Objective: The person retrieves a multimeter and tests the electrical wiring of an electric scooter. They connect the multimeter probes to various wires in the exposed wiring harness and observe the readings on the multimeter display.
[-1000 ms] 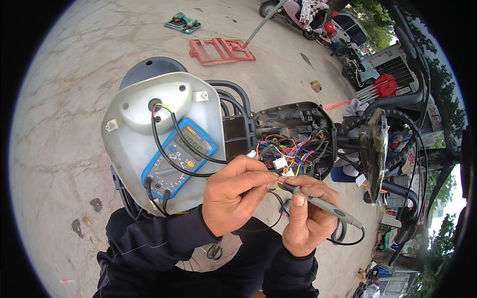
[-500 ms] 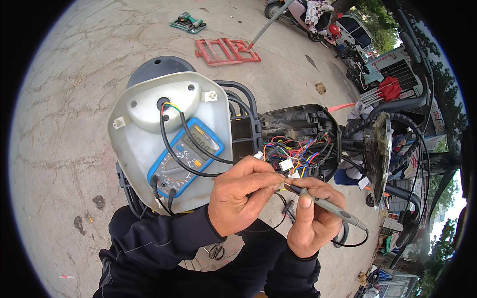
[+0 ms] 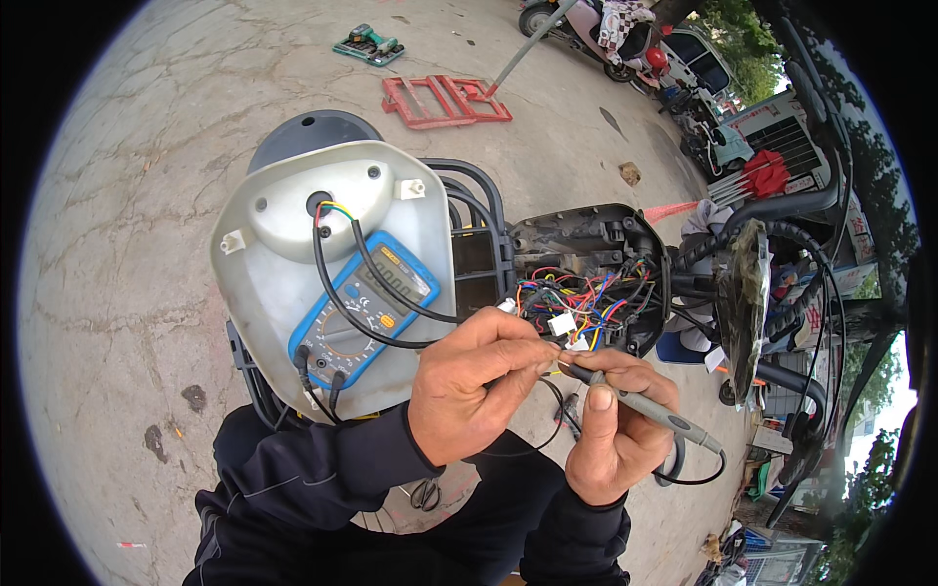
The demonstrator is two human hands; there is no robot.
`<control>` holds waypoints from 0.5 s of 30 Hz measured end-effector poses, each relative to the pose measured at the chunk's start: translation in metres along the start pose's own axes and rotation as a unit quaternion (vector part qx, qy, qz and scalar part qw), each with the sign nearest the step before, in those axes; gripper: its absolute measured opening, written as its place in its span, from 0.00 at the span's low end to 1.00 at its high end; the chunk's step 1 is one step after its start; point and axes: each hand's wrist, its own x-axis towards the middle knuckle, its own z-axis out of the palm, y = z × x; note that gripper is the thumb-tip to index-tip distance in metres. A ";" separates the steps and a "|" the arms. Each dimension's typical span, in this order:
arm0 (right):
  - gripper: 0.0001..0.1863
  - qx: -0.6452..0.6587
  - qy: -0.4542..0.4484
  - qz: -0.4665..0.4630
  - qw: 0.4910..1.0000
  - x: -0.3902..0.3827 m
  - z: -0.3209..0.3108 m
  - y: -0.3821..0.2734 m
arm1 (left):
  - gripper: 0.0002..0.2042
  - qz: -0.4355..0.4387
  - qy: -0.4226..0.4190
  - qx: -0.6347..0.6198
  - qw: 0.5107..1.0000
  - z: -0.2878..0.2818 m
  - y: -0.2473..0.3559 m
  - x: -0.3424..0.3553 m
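Note:
My left hand (image 3: pixel 479 386) is closed in a pinch, thumb against fingers; what sits between the fingertips is too small to make out. Close beside it, my right hand (image 3: pixel 620 430) grips a grey test probe (image 3: pixel 666 416), its tip pointing at the left fingertips. A black lead trails from the probe's back end. Left of my hands, a blue-edged multimeter (image 3: pixel 337 337) lies tilted on a pale plastic cover (image 3: pixel 249 303), with two plugs in its lower end. Black cables (image 3: pixel 337 293) run from the cover's hole toward my left hand.
Beyond my hands, an opened black housing (image 3: pixel 576 234) holds tangled coloured wires (image 3: pixel 611 293) and a white connector (image 3: pixel 562 324). Handlebars (image 3: pixel 782 205) rise at the right. Farther off are a red metal frame (image 3: pixel 445 103) and a green tool case (image 3: pixel 368 45). Scissors (image 3: pixel 425 495) lie near my legs.

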 end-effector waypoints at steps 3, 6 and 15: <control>0.11 -0.003 0.006 0.002 1.000 -0.001 0.000 0.000 | 0.08 0.001 0.002 -0.003 1.000 0.000 0.000 0.001; 0.11 -0.011 0.007 0.001 1.000 -0.001 0.001 0.000 | 0.08 0.000 0.001 -0.004 1.000 0.000 0.000 0.001; 0.11 -0.026 -0.009 0.006 1.000 0.000 -0.002 -0.001 | 0.10 -0.031 -0.017 -0.008 0.999 -0.002 0.001 -0.001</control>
